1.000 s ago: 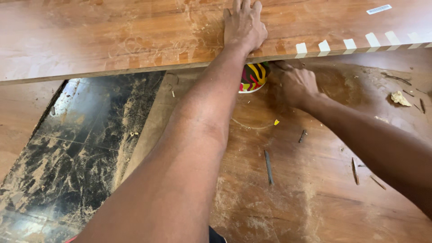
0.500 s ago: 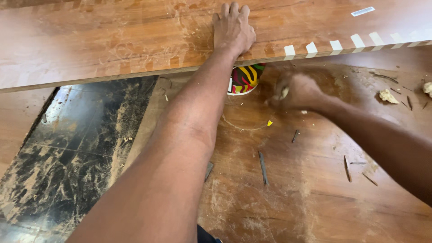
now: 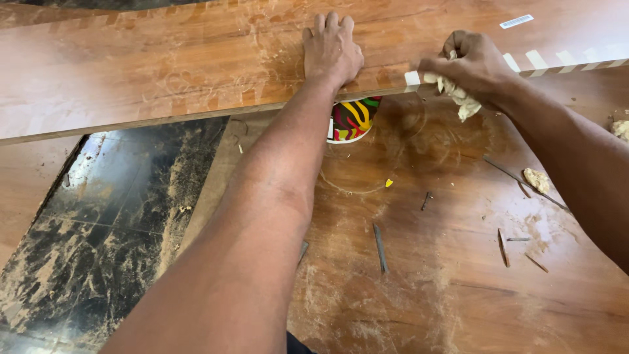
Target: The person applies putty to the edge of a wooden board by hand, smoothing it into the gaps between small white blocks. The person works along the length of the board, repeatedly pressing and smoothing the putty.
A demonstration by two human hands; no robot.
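We see a long reddish-brown wooden board (image 3: 164, 59) running across the top of the frame, its near edge slanting down toward the left. Our left hand (image 3: 332, 49) lies flat on it at upper centre, palm down, fingers spread open and pointing away, gripping nothing. Our right hand (image 3: 473, 65) is at the upper right, curled closed around a crumpled cream-coloured rag (image 3: 458, 95), which it presses against the board's near edge. Part of the rag hangs below the knuckles. Along that edge, to the right of the hand, runs a row of pale rectangular patches (image 3: 563, 59). A small white sticker (image 3: 516, 21) sits on the board's face at far upper right.

Just under the board edge, below the left wrist, a round container with red, yellow, green and black stripes (image 3: 354, 118) shows partly, its upper part hidden by the board.

The lower right of the frame is a dusty brown wooden surface (image 3: 426, 295), scattered with sawdust, thin dark wood slivers (image 3: 380, 248) and a tiny yellow chip (image 3: 388, 183). Pale lumps (image 3: 537, 178) lie at the right. At lower left, a dark tiled floor (image 3: 98, 229) shows, streaked with sawdust.
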